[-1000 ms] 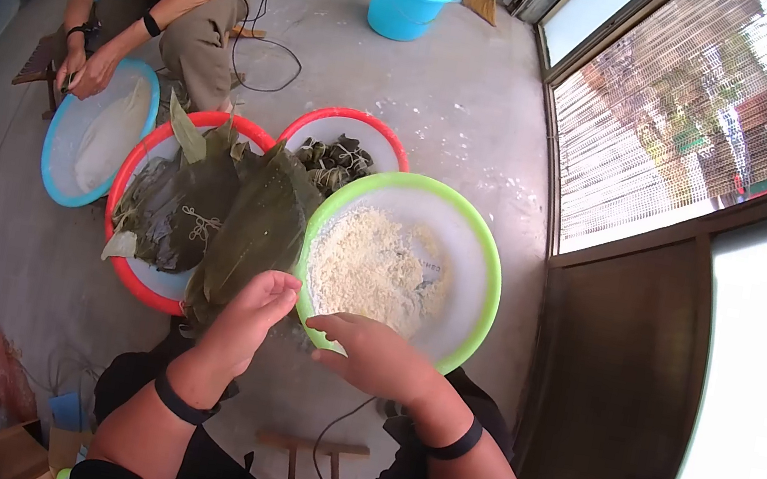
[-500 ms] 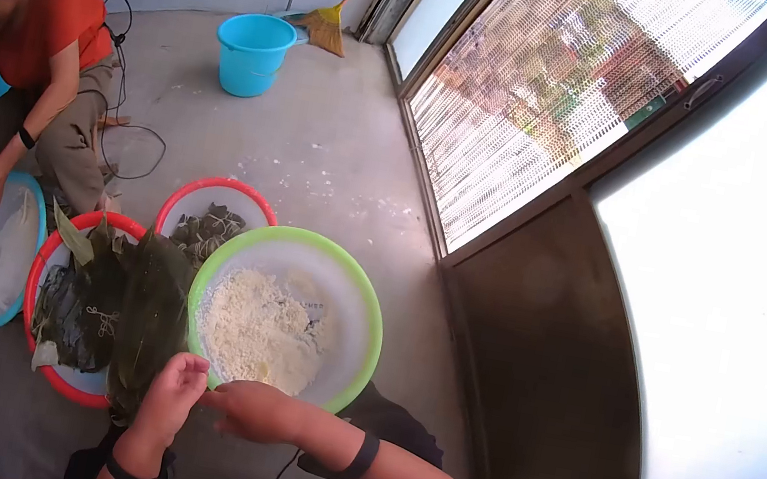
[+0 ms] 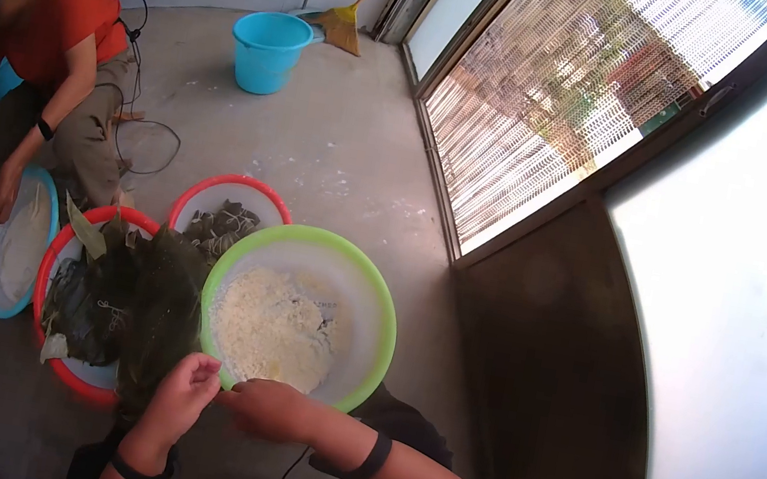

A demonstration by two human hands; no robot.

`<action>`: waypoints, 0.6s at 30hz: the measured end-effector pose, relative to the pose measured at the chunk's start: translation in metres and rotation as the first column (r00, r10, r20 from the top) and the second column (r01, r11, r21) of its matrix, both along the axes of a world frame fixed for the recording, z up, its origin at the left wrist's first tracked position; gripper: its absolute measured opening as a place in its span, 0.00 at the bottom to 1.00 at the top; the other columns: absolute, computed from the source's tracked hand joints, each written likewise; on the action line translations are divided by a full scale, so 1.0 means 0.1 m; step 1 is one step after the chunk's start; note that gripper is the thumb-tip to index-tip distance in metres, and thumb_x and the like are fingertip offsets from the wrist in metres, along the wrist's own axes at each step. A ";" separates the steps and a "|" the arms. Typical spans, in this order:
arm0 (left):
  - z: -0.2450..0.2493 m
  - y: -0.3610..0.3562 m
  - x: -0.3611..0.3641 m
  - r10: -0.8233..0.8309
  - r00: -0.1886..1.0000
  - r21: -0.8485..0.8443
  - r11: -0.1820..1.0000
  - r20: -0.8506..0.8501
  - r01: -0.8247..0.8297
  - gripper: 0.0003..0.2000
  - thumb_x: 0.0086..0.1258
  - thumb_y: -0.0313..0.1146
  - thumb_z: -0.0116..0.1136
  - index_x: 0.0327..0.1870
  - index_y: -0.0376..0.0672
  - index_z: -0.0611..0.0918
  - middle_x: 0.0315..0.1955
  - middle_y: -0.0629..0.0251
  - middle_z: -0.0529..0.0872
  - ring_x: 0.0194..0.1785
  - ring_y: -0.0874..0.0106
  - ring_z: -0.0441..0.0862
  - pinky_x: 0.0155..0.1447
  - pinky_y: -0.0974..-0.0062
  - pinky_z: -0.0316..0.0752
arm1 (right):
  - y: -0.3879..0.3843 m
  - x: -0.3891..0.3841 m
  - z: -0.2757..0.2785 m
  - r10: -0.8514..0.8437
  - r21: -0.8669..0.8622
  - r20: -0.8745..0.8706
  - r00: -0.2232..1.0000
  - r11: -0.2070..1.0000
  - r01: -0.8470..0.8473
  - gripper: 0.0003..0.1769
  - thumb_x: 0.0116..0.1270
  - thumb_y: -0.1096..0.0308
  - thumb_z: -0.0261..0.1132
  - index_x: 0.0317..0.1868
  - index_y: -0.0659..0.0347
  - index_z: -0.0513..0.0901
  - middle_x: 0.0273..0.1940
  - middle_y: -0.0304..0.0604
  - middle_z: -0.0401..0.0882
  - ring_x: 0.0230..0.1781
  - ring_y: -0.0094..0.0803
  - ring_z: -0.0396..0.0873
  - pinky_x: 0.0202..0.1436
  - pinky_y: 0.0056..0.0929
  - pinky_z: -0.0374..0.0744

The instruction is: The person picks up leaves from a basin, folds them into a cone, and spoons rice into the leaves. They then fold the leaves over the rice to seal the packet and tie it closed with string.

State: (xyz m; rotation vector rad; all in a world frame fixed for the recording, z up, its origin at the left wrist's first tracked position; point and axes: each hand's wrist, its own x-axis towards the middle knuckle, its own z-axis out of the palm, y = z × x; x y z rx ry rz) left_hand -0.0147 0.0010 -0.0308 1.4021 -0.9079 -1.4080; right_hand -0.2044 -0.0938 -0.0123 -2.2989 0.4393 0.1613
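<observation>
My left hand [image 3: 185, 389] is closed, thumb and fingers pinched together, just below the near rim of a green-rimmed basin [image 3: 384, 313]. Beside it my right hand [image 3: 266, 409] is curled in a grip, its fingers turned toward the left hand. Whatever lies between the hands is hidden or too small to name. White rice grains [image 3: 272, 328] lie heaped in the green-rimmed basin. To the left, long dark green leaves [image 3: 165, 304] drape over a red-rimmed basin [image 3: 46, 285], where pale string rests on more leaves.
Another red-rimmed basin [image 3: 236, 182] holds leaf-wrapped bundles [image 3: 225, 225]. At left, a seated person in an orange top [image 3: 83, 7] works over a blue-rimmed basin [image 3: 6, 310]. Farther back stand a blue bucket [image 3: 268, 58] and a broom [image 3: 342, 28]. A door [image 3: 556, 360] borders the right side.
The whole view has shifted slightly, so the basins and bucket appear a little farther right. My hands keep nearly the same closed pose, close together. The other person's hands have moved slightly.
</observation>
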 end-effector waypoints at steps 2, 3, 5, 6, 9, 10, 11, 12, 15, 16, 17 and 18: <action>-0.05 0.02 0.01 0.010 0.998 0.026 1.000 0.056 -0.011 0.14 0.76 0.30 0.59 0.58 0.34 0.76 0.53 0.59 0.82 0.57 0.70 0.81 0.61 0.71 0.77 | 0.02 0.02 0.05 0.039 0.028 -0.047 0.998 0.999 -0.037 0.20 0.66 0.63 0.66 0.57 0.59 0.78 0.43 0.54 0.83 0.48 0.54 0.83 0.51 0.51 0.80; -0.07 0.01 0.02 -0.001 0.996 0.005 1.000 0.093 0.001 0.15 0.76 0.30 0.60 0.58 0.34 0.76 0.53 0.58 0.82 0.57 0.69 0.81 0.61 0.70 0.77 | 0.02 0.04 0.04 0.022 0.026 -0.060 0.998 0.999 -0.021 0.22 0.66 0.62 0.67 0.58 0.57 0.77 0.43 0.53 0.83 0.48 0.53 0.83 0.52 0.50 0.80; -0.06 0.04 0.03 -0.009 0.987 -0.019 1.000 0.161 0.012 0.16 0.75 0.32 0.62 0.58 0.35 0.77 0.53 0.57 0.82 0.57 0.67 0.82 0.61 0.68 0.77 | 0.00 0.04 0.08 0.049 -0.002 -0.087 0.995 0.999 -0.050 0.25 0.68 0.60 0.67 0.63 0.56 0.76 0.45 0.52 0.84 0.50 0.52 0.83 0.53 0.50 0.81; -0.06 0.05 0.04 -0.013 0.982 -0.038 0.999 0.187 0.021 0.16 0.74 0.32 0.62 0.57 0.35 0.78 0.52 0.56 0.82 0.57 0.66 0.82 0.61 0.67 0.77 | 0.01 0.04 0.06 0.052 -0.006 -0.103 0.993 0.999 -0.053 0.25 0.69 0.60 0.67 0.64 0.56 0.76 0.47 0.51 0.84 0.51 0.51 0.83 0.53 0.49 0.81; -0.05 0.07 0.07 -0.027 0.958 -0.083 0.995 0.285 0.053 0.16 0.73 0.34 0.64 0.57 0.38 0.79 0.50 0.55 0.82 0.56 0.63 0.83 0.60 0.67 0.78 | 0.03 0.06 0.11 0.073 -0.043 -0.111 0.991 0.996 -0.079 0.25 0.69 0.60 0.67 0.63 0.56 0.76 0.48 0.50 0.84 0.52 0.50 0.82 0.54 0.48 0.81; 0.00 0.08 0.07 -0.035 0.942 -0.078 0.995 0.334 0.065 0.16 0.73 0.35 0.64 0.57 0.39 0.79 0.50 0.55 0.82 0.56 0.62 0.83 0.59 0.67 0.78 | 0.04 0.05 0.11 0.073 -0.065 -0.115 0.991 0.995 -0.080 0.24 0.69 0.60 0.67 0.63 0.56 0.76 0.48 0.50 0.84 0.52 0.50 0.82 0.54 0.48 0.81; 0.04 0.09 0.08 -0.048 0.924 -0.072 0.994 0.381 0.081 0.16 0.73 0.35 0.64 0.57 0.39 0.79 0.50 0.55 0.82 0.55 0.62 0.84 0.59 0.67 0.78 | 0.04 0.05 0.08 0.080 -0.074 -0.117 0.990 0.993 -0.089 0.24 0.68 0.60 0.67 0.63 0.56 0.76 0.48 0.49 0.84 0.52 0.50 0.82 0.54 0.48 0.81; 0.06 0.09 0.08 -0.049 0.916 -0.073 0.994 0.398 0.085 0.16 0.72 0.34 0.64 0.57 0.39 0.79 0.50 0.57 0.82 0.55 0.64 0.84 0.59 0.67 0.78 | 0.04 0.05 0.06 0.084 -0.084 -0.119 0.989 0.992 -0.095 0.24 0.68 0.60 0.67 0.63 0.56 0.77 0.48 0.49 0.84 0.52 0.50 0.82 0.54 0.48 0.81; 0.11 0.11 0.15 -0.073 0.861 -0.072 0.989 0.503 0.126 0.14 0.71 0.30 0.64 0.54 0.39 0.79 0.48 0.60 0.83 0.52 0.66 0.84 0.56 0.68 0.79 | 0.05 0.08 0.09 0.071 -0.092 -0.136 0.988 0.992 -0.084 0.24 0.67 0.62 0.68 0.62 0.56 0.77 0.49 0.49 0.84 0.53 0.49 0.82 0.55 0.47 0.81; 0.14 0.10 0.21 -0.091 0.815 -0.062 0.986 0.572 0.153 0.13 0.70 0.29 0.64 0.52 0.39 0.79 0.46 0.60 0.84 0.51 0.65 0.84 0.55 0.68 0.79 | 0.05 0.09 0.12 0.062 -0.087 -0.145 0.988 0.993 -0.075 0.24 0.67 0.62 0.69 0.62 0.57 0.78 0.49 0.49 0.84 0.53 0.49 0.82 0.55 0.47 0.81; 0.16 0.09 0.28 -0.109 0.763 -0.049 0.982 0.637 0.182 0.11 0.69 0.28 0.64 0.50 0.39 0.80 0.44 0.60 0.84 0.49 0.64 0.85 0.54 0.67 0.79 | 0.05 0.09 0.13 0.057 -0.085 -0.132 0.990 0.994 -0.068 0.24 0.66 0.63 0.69 0.62 0.57 0.78 0.50 0.49 0.84 0.54 0.49 0.82 0.56 0.46 0.81; 0.17 0.10 0.36 -0.045 0.706 -0.080 0.987 0.707 0.143 0.10 0.64 0.26 0.65 0.44 0.40 0.79 0.39 0.60 0.84 0.45 0.59 0.85 0.51 0.63 0.79 | 0.05 0.09 0.14 0.051 -0.081 -0.119 0.992 0.995 -0.061 0.24 0.66 0.63 0.69 0.62 0.58 0.78 0.50 0.50 0.84 0.55 0.48 0.82 0.56 0.46 0.81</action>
